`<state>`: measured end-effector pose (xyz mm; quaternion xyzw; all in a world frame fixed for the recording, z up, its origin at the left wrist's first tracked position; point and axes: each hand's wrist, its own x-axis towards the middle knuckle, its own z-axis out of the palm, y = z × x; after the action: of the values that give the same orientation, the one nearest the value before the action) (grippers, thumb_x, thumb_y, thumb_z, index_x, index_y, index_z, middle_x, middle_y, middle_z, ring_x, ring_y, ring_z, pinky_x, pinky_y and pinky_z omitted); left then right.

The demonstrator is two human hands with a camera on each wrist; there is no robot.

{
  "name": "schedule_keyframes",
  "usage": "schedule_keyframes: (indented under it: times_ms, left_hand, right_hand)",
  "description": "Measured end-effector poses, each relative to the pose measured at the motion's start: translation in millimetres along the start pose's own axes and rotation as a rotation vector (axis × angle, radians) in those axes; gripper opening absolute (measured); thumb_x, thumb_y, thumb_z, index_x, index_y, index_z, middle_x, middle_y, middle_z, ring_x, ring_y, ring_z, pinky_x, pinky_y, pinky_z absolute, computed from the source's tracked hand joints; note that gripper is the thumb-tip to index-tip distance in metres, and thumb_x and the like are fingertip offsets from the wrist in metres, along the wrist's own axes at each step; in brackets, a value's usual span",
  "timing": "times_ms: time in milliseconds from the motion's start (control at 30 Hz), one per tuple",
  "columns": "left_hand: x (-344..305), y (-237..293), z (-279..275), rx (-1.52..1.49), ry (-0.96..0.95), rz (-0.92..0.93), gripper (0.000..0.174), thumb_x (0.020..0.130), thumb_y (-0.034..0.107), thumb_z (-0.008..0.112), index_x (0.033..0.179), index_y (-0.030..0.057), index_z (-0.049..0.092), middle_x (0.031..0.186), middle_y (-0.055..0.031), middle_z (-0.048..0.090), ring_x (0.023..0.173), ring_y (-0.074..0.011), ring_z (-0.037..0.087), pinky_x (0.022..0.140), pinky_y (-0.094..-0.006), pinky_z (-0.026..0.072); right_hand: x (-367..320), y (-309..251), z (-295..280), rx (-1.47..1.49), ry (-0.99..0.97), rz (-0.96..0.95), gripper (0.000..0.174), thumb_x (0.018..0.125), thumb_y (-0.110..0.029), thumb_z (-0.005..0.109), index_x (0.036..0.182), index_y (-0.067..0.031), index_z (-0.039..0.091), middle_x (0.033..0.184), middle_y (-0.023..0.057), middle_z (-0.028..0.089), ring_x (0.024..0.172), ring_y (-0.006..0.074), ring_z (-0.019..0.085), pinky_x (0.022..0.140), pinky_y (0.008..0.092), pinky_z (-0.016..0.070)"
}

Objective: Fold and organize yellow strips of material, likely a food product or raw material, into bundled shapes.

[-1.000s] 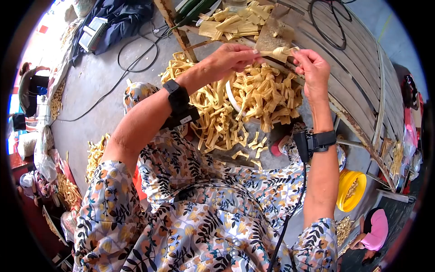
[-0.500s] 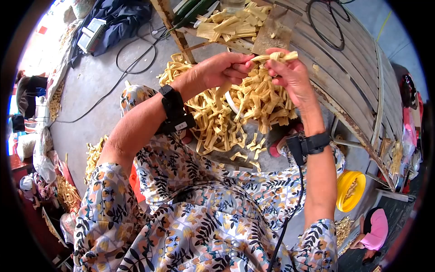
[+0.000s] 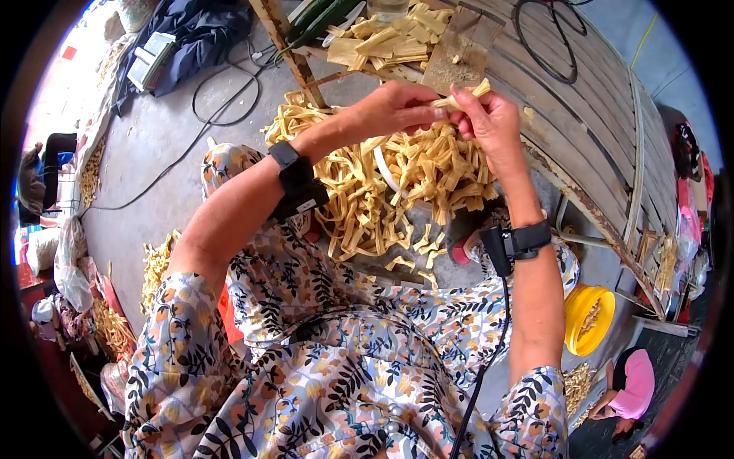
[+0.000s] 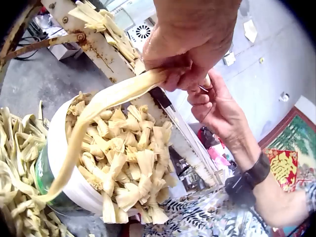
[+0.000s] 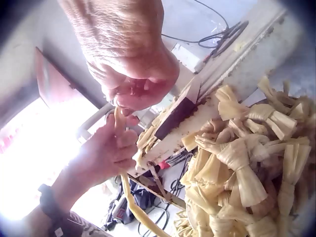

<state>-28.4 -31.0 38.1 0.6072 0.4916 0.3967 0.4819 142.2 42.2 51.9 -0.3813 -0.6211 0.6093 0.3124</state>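
Observation:
My left hand [image 3: 405, 107] pinches a long pale-yellow husk-like strip [image 4: 89, 112], which droops past the bucket to the heap of loose strips [image 3: 348, 206]. Close against it, my right hand [image 3: 493, 126] grips a small husk-like bundle [image 3: 482, 87] between thumb and fingers, its flared end sticking out on top. In the right wrist view the strip also hangs below the left hand [image 5: 103, 150]. Curled fingers hide the middle of the bundle. Under both hands stands a white-rimmed bucket [image 4: 58, 140] heaped with knotted bundles [image 4: 131, 148].
A slatted table [image 3: 573, 130] with a rusty frame borders the right; flat husk-like pieces [image 3: 397, 42] and a crumb-strewn board [image 3: 455, 61] lie on it. Several small bundles [image 3: 430, 245] lie on the floor. A yellow bucket [image 3: 589, 321] stands right, near a person in pink [image 3: 637, 386].
The bundle was first stretched between both hands held apart. My right hand has moved left and lower, bringing it up against the left hand, with the bundle now largely inside its fingers.

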Motion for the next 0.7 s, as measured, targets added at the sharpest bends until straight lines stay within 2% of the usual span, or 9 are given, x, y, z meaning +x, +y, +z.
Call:
schedule_keyframes:
  times_ms: [67, 100, 300, 400, 467, 500, 600, 633, 700]
  left_hand:
    - [3, -3, -2, 0.1, -0.008, -0.01, 0.024, 0.089, 0.024, 0.05, 0.089, 0.0021, 0.059, 0.06, 0.0045, 0.046, 0.057, -0.0041, 0.044, 0.051, -0.0196, 0.0379]
    - [0, 0, 1, 0.059, 0.033, 0.01, 0.026, 0.089, 0.026, 0.049, 0.084, 0.0024, 0.06, 0.057, 0.0052, 0.041, 0.053, -0.0034, 0.039, 0.048, -0.019, 0.0331]
    - [-7, 4, 7, -0.477, -0.056, -0.183, 0.026, 0.091, 0.024, 0.044, 0.084, 0.0031, 0.058, 0.052, 0.0078, 0.03, 0.046, -0.0028, 0.024, 0.044, -0.0194, 0.0219]
    - [-10, 2, 6, -0.61, -0.142, -0.193, 0.024, 0.092, 0.023, 0.042, 0.086, 0.0037, 0.056, 0.051, 0.0085, 0.028, 0.044, -0.0029, 0.023, 0.043, -0.0187, 0.022]
    - [-19, -17, -8, -0.699, -0.129, -0.253, 0.023, 0.092, 0.023, 0.042, 0.086, 0.0045, 0.054, 0.051, 0.0089, 0.027, 0.044, -0.0027, 0.022, 0.042, -0.0181, 0.0212]
    - [-26, -23, -12, -0.745, -0.117, -0.287, 0.023, 0.092, 0.023, 0.041, 0.086, 0.0049, 0.054, 0.051, 0.009, 0.027, 0.044, -0.0026, 0.022, 0.042, -0.0178, 0.0208]
    - [-19, -1, 2, -0.832, -0.172, -0.213, 0.022, 0.093, 0.022, 0.039, 0.085, 0.0057, 0.052, 0.05, 0.009, 0.027, 0.042, -0.0022, 0.021, 0.042, -0.0175, 0.0203]
    - [-17, 3, 1, -0.816, -0.21, -0.219, 0.022, 0.093, 0.022, 0.039, 0.086, 0.0058, 0.052, 0.05, 0.0091, 0.029, 0.041, -0.0019, 0.021, 0.042, -0.0173, 0.0205]
    - [-17, 3, -4, -0.828, -0.26, -0.215, 0.022, 0.093, 0.023, 0.04, 0.085, 0.0059, 0.052, 0.05, 0.0092, 0.029, 0.041, -0.0019, 0.021, 0.042, -0.0173, 0.0204]
  right_hand:
    - [3, 4, 0, -0.131, 0.081, -0.083, 0.03, 0.082, -0.028, 0.059, 0.071, -0.0009, 0.06, 0.057, 0.0028, 0.056, 0.048, 0.0045, 0.05, 0.044, 0.0163, 0.04]
    - [1, -3, 0, -0.161, 0.124, -0.173, 0.031, 0.083, -0.026, 0.057, 0.071, 0.0013, 0.061, 0.055, 0.0029, 0.057, 0.047, 0.0064, 0.052, 0.043, 0.0188, 0.0399]
    - [-1, -3, -8, -0.387, 0.166, -0.31, 0.029, 0.084, -0.021, 0.055, 0.074, 0.0058, 0.06, 0.054, 0.0031, 0.057, 0.045, 0.0079, 0.051, 0.043, 0.0219, 0.0401]
    - [-6, -3, -11, -0.3, 0.235, -0.299, 0.028, 0.085, -0.02, 0.054, 0.071, 0.0029, 0.061, 0.055, 0.0038, 0.057, 0.046, 0.0078, 0.05, 0.043, 0.0208, 0.0393]
    - [7, 11, -51, -0.079, 0.235, -0.554, 0.03, 0.086, -0.023, 0.051, 0.068, -0.0021, 0.063, 0.058, 0.0043, 0.058, 0.047, 0.0073, 0.05, 0.044, 0.0194, 0.0386]
    - [2, -15, -78, -0.209, 0.409, -0.257, 0.033, 0.088, -0.029, 0.048, 0.069, -0.0064, 0.064, 0.061, 0.0052, 0.059, 0.054, 0.0072, 0.052, 0.048, 0.0193, 0.0402]
    - [-2, -10, -60, -0.235, 0.198, -0.006, 0.037, 0.085, -0.039, 0.05, 0.076, -0.0062, 0.064, 0.067, 0.0052, 0.061, 0.063, 0.0077, 0.055, 0.052, 0.0191, 0.0426]
    - [-9, -19, -39, -0.163, 0.037, 0.098, 0.04, 0.08, -0.045, 0.056, 0.087, -0.0058, 0.063, 0.074, 0.0049, 0.062, 0.069, 0.0076, 0.056, 0.054, 0.0179, 0.0437]
    - [-15, -16, -16, 0.028, -0.2, 0.076, 0.041, 0.075, -0.043, 0.063, 0.093, -0.0053, 0.06, 0.078, 0.0029, 0.062, 0.068, 0.0064, 0.056, 0.054, 0.0162, 0.043]
